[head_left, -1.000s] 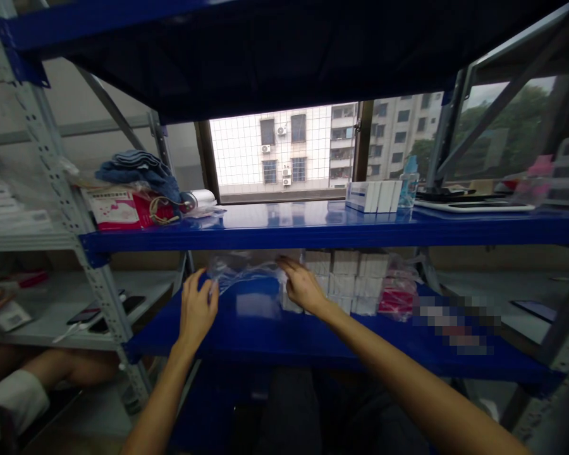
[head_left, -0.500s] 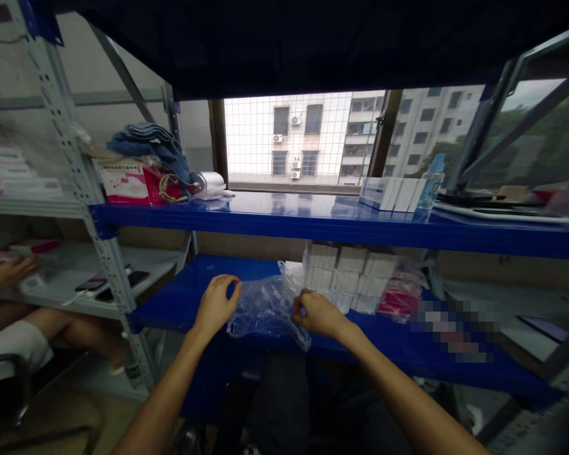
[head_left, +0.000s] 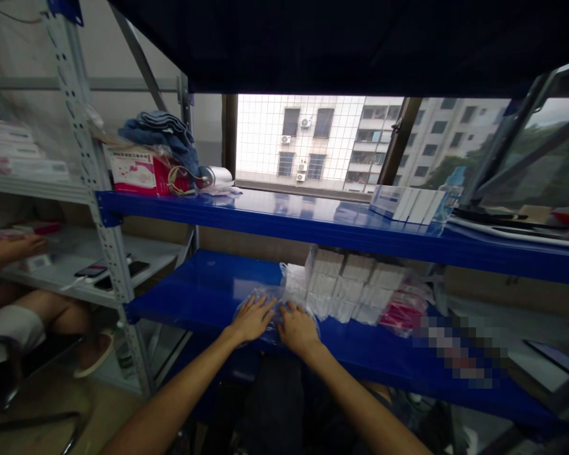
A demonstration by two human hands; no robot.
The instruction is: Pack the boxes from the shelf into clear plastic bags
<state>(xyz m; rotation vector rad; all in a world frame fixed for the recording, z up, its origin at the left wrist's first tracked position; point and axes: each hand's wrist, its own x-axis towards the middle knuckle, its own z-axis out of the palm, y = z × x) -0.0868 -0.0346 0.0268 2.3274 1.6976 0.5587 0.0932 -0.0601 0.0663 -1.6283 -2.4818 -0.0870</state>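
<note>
A clear plastic bag (head_left: 244,308) lies on the lower blue shelf in front of me, mostly covered by my hands. My left hand (head_left: 255,318) rests flat on it with the fingers spread. Beside it, my right hand (head_left: 298,327) also presses down on the plastic, fingers apart and pointing away from me. Just beyond my right hand stand stacked white boxes (head_left: 344,287) in clear wrapping. A small white piece (head_left: 294,275) leans at their left end, its kind unclear.
Pink packets in plastic (head_left: 403,309) lie right of the boxes. The upper blue shelf (head_left: 284,218) crosses above, carrying a pink-and-white carton (head_left: 135,172), more white boxes (head_left: 410,203) and a blue-capped bottle (head_left: 451,193). At far left another person's hand (head_left: 16,248) shows near phones (head_left: 92,270).
Both hands have gone from pinching the raised plastic bag apart to lying flat on it, closer together. The bag is now lower and flattened. My view has shifted slightly.
</note>
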